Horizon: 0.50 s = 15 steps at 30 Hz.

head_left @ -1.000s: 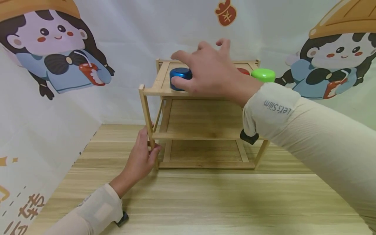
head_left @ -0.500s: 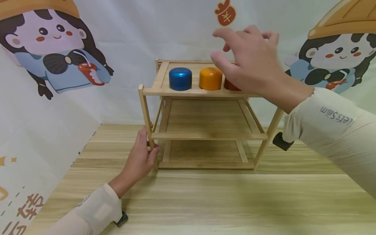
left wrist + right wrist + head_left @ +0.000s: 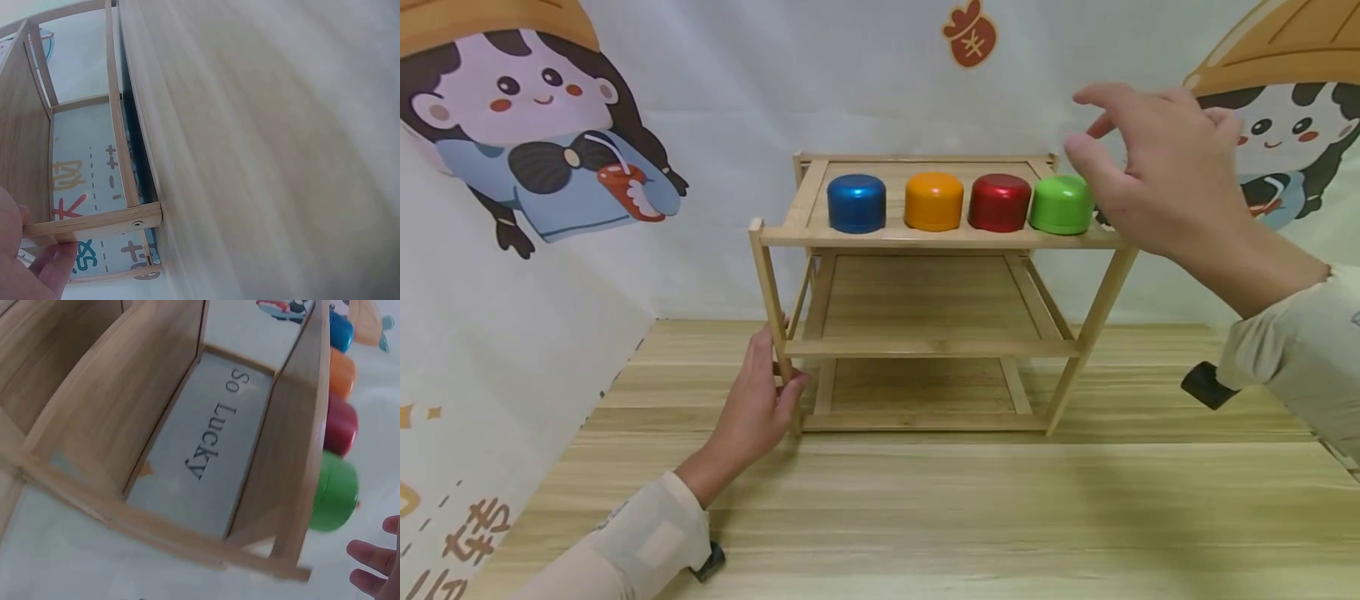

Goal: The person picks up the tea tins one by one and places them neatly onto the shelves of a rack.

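Observation:
Several small, glossy round-topped canisters stand in a row along the front of the top tier of a wooden shelf rack [image 3: 925,348]. From left to right they are a blue one [image 3: 857,203], an orange one [image 3: 934,202], a red one [image 3: 1000,203] and a green one [image 3: 1063,205]. My left hand [image 3: 758,392] grips the rack's front left leg, with the thumb in front; in the left wrist view fingers [image 3: 61,265] wrap around that wooden bar. My right hand [image 3: 1172,171] hovers right of the green canister, fingers loosely bent and holding nothing.
The rack's two lower tiers are bare boards. It stands on a wood-grain table [image 3: 925,517]. Behind it and to the left hang white printed sheets [image 3: 715,108] with cartoon figures.
My right hand has moved right, from over the blue canister to beyond the green one, uncovering the whole row. My left hand keeps its grip on the leg.

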{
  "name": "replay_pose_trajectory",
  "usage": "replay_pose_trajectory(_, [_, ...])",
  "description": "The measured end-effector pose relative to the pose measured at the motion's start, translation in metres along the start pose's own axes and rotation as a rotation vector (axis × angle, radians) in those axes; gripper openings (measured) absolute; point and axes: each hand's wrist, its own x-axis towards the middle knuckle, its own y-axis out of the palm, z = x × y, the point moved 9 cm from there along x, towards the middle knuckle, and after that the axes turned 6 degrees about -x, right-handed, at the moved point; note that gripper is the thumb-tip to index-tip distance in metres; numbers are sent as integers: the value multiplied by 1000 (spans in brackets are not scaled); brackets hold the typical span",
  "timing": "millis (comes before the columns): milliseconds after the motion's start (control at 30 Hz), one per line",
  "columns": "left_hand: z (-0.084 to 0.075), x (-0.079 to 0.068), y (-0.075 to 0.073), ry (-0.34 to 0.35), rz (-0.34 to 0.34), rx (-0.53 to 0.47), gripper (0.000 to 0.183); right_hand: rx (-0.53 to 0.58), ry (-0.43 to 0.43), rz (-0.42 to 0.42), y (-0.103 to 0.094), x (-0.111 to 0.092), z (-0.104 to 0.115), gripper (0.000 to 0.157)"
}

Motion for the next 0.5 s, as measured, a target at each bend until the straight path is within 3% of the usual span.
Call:
replay_pose_trajectory(300, [2, 3, -1, 7, -5, 12, 81, 39, 111, -22, 13, -22, -67, 55])
replay_pose_trajectory(500, [4, 5, 5, -4, 36, -22, 79, 13, 184, 51, 38, -40, -117, 58])
